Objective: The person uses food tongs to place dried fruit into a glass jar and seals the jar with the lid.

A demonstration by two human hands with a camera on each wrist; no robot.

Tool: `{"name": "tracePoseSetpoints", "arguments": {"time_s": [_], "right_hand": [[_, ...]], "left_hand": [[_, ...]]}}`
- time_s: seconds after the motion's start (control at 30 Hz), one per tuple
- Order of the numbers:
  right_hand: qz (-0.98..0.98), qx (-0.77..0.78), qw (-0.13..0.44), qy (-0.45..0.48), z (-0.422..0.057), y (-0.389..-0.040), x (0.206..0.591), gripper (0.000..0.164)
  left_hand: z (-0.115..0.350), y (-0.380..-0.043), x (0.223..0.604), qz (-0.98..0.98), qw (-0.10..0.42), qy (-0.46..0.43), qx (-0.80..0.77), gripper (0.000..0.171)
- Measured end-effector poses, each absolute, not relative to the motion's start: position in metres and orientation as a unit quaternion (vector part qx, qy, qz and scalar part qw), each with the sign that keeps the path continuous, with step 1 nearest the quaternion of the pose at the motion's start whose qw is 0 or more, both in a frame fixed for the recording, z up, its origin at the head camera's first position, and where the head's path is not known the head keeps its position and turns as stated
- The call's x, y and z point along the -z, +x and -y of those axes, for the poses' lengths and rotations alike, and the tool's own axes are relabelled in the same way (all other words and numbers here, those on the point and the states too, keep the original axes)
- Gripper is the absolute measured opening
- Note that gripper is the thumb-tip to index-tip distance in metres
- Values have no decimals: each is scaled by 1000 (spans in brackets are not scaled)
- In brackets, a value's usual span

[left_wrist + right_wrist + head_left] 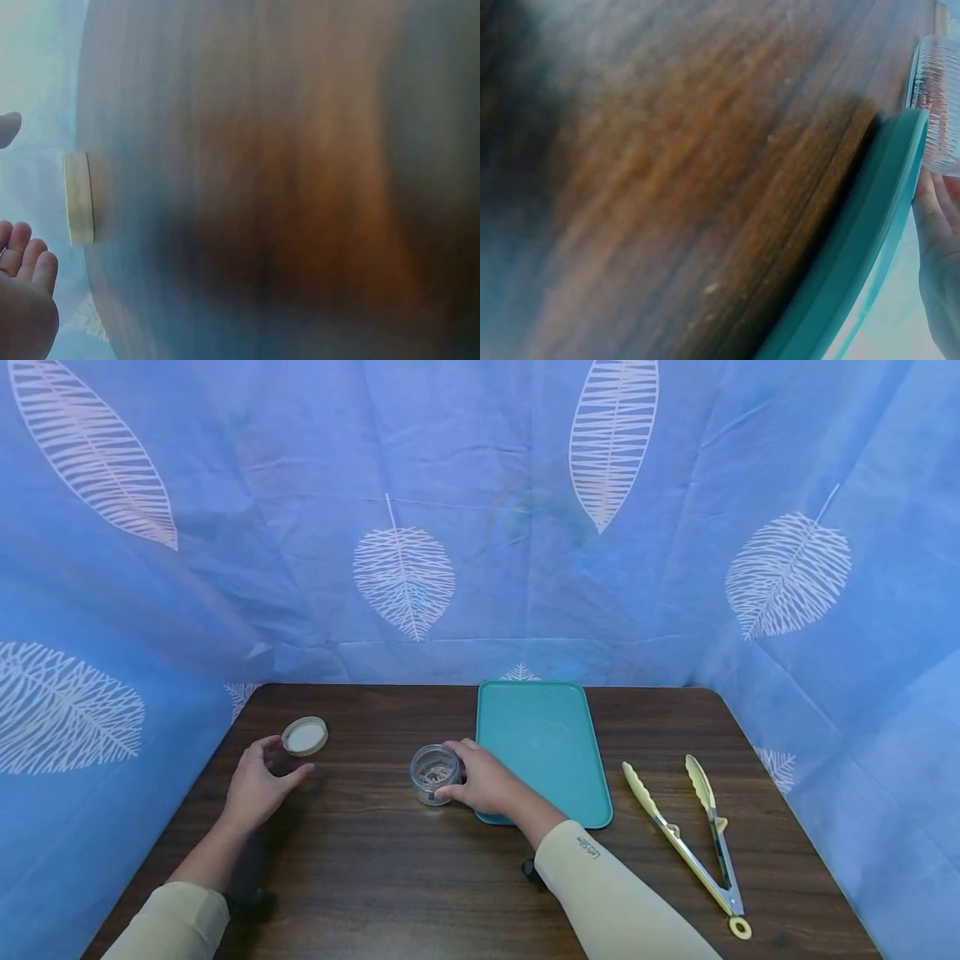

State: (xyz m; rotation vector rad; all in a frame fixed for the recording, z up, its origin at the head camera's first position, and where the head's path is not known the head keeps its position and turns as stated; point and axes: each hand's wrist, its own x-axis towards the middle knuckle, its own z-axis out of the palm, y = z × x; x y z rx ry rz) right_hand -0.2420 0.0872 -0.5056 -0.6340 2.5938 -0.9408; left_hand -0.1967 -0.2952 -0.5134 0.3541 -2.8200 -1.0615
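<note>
A small clear glass jar (pixel 432 779) stands on the table left of the teal tray, with some small brownish bits inside. My right hand (pixel 483 781) grips its right side, thumb in front and fingers behind. In the right wrist view the ribbed jar wall (pixel 939 97) shows beyond the tray's edge, fingers against it. A round pale lid (pixel 305 737) with a white face lies at the far left. Just short of it, my left hand (pixel 255 783) holds nothing, thumb and fingers spread apart. The left wrist view shows the lid (pixel 79 199) edge-on, apart from the fingers.
The teal tray (pixel 540 747) lies flat right of the jar, under my right forearm. Yellow-tipped tongs (pixel 693 852) rest spread apart on the right side of the dark wooden table (pixel 390 893). A blue leaf-patterned cloth (pixel 480 585) hangs behind and beside the table.
</note>
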Motion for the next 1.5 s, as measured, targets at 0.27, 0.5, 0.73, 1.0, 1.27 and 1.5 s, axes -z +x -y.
{"name": "tracePoseSetpoints", "arguments": {"time_s": [0.27,0.5,0.73,1.0,1.27,1.5], "right_hand": [[-904,325,152,-233,-89,-244,512,88],[-904,325,147,-238,-90,-243,514,86],[-903,328,149,-236,-88,-241,514,85],[-901,335,152,-229,-86,-239,514,86],[-903,333,143,-230,-86,-241,512,84],[-902,338,143,-229,-89,-242,512,84]], "left_hand": [[309,-218,516,930,57,113,345,96],[310,-236,517,929,37,90,358,106],[321,-253,520,950,-7,85,302,122],[332,-264,523,962,-38,85,255,120],[330,-271,520,970,-35,80,229,109],[324,-274,523,964,-17,95,248,109]]}}
